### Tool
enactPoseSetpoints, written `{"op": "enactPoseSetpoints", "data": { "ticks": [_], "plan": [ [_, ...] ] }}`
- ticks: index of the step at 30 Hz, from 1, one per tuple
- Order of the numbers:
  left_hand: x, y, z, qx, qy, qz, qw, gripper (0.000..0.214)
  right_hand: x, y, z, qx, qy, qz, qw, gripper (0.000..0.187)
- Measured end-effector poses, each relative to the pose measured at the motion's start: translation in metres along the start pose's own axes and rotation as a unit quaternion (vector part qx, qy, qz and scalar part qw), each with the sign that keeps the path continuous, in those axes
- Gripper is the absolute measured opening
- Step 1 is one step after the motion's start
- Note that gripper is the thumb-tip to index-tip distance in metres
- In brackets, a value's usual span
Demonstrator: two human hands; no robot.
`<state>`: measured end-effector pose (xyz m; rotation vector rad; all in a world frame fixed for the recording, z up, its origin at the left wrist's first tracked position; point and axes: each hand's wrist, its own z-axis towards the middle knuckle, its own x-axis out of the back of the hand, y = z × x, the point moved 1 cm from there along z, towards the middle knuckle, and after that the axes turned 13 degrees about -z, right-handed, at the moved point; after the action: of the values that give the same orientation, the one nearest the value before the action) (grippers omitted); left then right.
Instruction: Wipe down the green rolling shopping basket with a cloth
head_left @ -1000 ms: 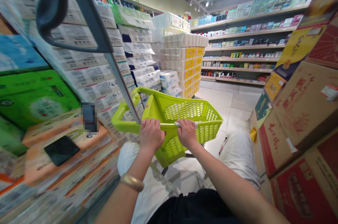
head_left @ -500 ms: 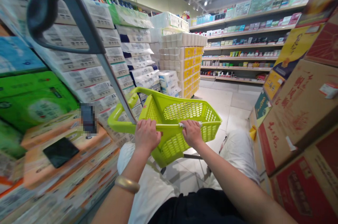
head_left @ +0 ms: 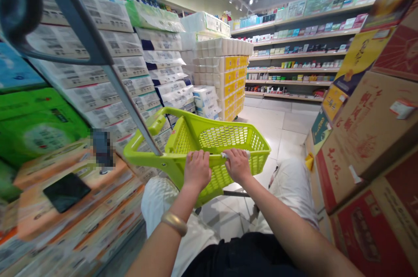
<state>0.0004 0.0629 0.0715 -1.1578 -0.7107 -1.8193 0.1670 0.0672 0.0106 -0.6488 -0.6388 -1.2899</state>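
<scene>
A lime-green shopping cart (head_left: 225,131) with perforated basket walls stands before my knees. My left hand (head_left: 197,171) is closed over the basket's near rim, left of its middle, fingers curled over the top. Just to the right, my right hand (head_left: 239,166) presses a white wipe (head_left: 224,155) onto the same rim. Only small ends of the wipe show beside the fingers, so whether it is cloth or tissue is unclear. Rising from the cart's handle end, a metal pole (head_left: 130,107) leans up to a dark grey loop handle (head_left: 98,28).
Stacked paper packs (head_left: 124,46) line the left side. A dark tablet-like slab (head_left: 67,192) and a blurred-out object (head_left: 102,147) lie on orange packs (head_left: 35,211). Cardboard cartons (head_left: 369,120) rise at right. Stocked shelves (head_left: 300,57) stand behind the tiled floor (head_left: 277,116).
My left hand has slid right along the rim, closer to my right hand. The right hand stays at nearly the same spot. The view has shifted slightly, moving the pole leftward.
</scene>
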Motion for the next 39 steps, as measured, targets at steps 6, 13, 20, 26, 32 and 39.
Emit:
{"op": "enactPoseSetpoints", "data": {
  "ticks": [6,13,20,26,32,39],
  "plan": [
    [0.002,-0.001,-0.002,-0.007,-0.003,-0.002,1.000,0.029,0.001,0.051,-0.017,-0.072,0.022,-0.032,0.997,0.027],
    [0.002,0.005,-0.001,0.018,-0.001,0.010,1.000,0.026,-0.004,-0.008,-0.005,-0.119,0.030,0.011,0.992,0.024],
    [0.001,-0.002,-0.005,0.005,0.001,0.011,1.000,0.025,0.000,-0.022,-0.002,-0.001,0.010,0.042,0.999,0.031],
    [-0.001,-0.001,-0.005,0.010,0.018,0.004,1.000,0.022,0.001,0.036,-0.017,-0.057,0.020,-0.018,0.998,0.028],
    [-0.001,0.006,-0.001,0.025,0.018,0.005,0.999,0.024,-0.003,-0.016,-0.003,-0.129,0.031,0.002,0.991,0.023],
    [-0.001,0.001,-0.004,0.007,0.022,0.017,1.000,0.020,-0.001,-0.043,0.004,-0.012,0.013,0.055,0.998,0.029]
  ]
}}
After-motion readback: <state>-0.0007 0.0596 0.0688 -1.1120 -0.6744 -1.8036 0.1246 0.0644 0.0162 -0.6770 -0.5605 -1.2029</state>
